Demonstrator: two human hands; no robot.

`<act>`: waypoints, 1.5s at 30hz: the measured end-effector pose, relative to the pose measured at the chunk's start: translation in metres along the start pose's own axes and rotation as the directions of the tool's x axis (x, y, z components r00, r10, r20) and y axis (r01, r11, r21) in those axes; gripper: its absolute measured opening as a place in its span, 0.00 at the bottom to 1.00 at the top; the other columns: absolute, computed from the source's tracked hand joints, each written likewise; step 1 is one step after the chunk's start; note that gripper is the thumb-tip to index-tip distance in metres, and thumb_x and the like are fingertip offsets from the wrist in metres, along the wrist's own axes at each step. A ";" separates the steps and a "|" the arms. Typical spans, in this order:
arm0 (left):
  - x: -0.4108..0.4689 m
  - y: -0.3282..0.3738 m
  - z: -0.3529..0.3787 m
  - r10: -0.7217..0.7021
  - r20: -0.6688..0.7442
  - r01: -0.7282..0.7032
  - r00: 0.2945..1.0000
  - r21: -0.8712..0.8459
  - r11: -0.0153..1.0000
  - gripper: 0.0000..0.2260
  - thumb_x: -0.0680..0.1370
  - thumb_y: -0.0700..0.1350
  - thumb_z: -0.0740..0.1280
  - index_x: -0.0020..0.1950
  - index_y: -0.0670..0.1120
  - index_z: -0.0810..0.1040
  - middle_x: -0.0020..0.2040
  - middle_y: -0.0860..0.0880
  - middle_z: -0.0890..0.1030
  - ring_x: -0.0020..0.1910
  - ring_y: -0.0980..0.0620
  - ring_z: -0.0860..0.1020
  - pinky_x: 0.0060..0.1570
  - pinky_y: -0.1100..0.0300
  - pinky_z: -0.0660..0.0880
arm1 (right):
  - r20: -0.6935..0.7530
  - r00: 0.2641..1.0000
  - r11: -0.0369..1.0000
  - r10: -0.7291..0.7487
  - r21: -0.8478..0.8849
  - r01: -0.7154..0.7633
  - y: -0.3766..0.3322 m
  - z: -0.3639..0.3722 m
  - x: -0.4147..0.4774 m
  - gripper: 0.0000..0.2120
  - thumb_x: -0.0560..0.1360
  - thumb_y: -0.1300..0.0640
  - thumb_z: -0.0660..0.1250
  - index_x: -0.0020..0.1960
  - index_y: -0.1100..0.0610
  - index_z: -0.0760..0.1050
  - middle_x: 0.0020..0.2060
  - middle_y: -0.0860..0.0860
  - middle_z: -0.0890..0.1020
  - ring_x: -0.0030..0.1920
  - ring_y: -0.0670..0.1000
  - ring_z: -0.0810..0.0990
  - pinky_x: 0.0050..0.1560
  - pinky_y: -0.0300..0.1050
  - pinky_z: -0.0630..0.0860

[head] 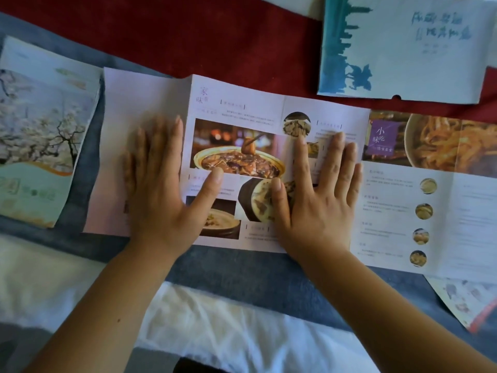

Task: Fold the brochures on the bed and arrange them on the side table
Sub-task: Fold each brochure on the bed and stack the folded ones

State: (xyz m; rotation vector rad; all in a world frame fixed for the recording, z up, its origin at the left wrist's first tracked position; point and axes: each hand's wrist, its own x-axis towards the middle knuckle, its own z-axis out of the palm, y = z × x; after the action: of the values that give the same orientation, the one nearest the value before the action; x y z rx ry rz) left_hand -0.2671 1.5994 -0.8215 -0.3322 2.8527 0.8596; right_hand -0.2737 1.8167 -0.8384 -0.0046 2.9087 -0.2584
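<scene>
We see 3 other sheets around the hands: a blossom-tree brochure [40, 130] just outboard of the left hand, a teal-and-white skyline brochure [403, 47] beyond the right hand on the red cloth [215, 36], and the corner of another leaflet [465, 300] near the right forearm. None overlaps the pressed area.

The food brochure [236, 130] lies unfolded on the blue blanket [242, 267] of the bed, directly under both palms. Its long axis runs left-right across our view, printed side up, with panels running on past the right hand to the frame edge. A blank panel sits under the left hand.

Left hand [158, 184]: flat, palm down, fingers spread and pointing away from us, thumb angled inward onto the photo panel. Right hand [317, 195]: same pose, thumb angled toward the left thumb, index finger along a crease. Neither hand grasps anything; both lie open, pressing the sheet down. Forearms converge from the bottom corners.
</scene>
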 end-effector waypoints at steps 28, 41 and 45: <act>-0.032 0.107 0.045 0.106 0.111 -0.072 0.988 -0.276 0.958 0.34 0.79 0.40 0.55 0.83 0.56 0.52 0.85 0.55 0.48 0.83 0.54 0.44 0.82 0.44 0.46 | -0.093 0.991 0.996 -0.094 0.003 0.095 0.135 -0.029 -0.005 0.31 0.84 0.38 0.51 0.85 0.47 0.53 0.84 0.55 0.49 0.84 0.60 0.43 0.82 0.60 0.44; -0.041 0.138 0.073 0.143 0.103 -0.142 0.984 -0.020 0.990 0.31 0.79 0.48 0.49 0.84 0.53 0.52 0.85 0.50 0.48 0.83 0.47 0.42 0.81 0.42 0.43 | -0.122 0.987 0.994 -0.105 -0.005 0.105 0.139 -0.025 -0.005 0.31 0.85 0.38 0.50 0.85 0.48 0.52 0.84 0.56 0.49 0.84 0.61 0.44 0.82 0.60 0.45; -0.044 0.143 0.077 0.146 0.102 -0.151 0.984 0.042 0.988 0.33 0.77 0.48 0.49 0.84 0.52 0.52 0.85 0.49 0.49 0.83 0.46 0.43 0.80 0.41 0.43 | -0.138 0.984 0.994 -0.110 0.001 0.111 0.139 -0.024 -0.005 0.31 0.85 0.39 0.51 0.85 0.48 0.53 0.84 0.56 0.50 0.84 0.61 0.44 0.82 0.60 0.45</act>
State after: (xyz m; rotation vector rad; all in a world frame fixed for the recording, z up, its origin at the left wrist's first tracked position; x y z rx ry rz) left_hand -0.2552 1.7658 -0.8009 -0.0695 2.8290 0.8050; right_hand -0.2722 1.9579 -0.8390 -0.1527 3.0489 -0.3016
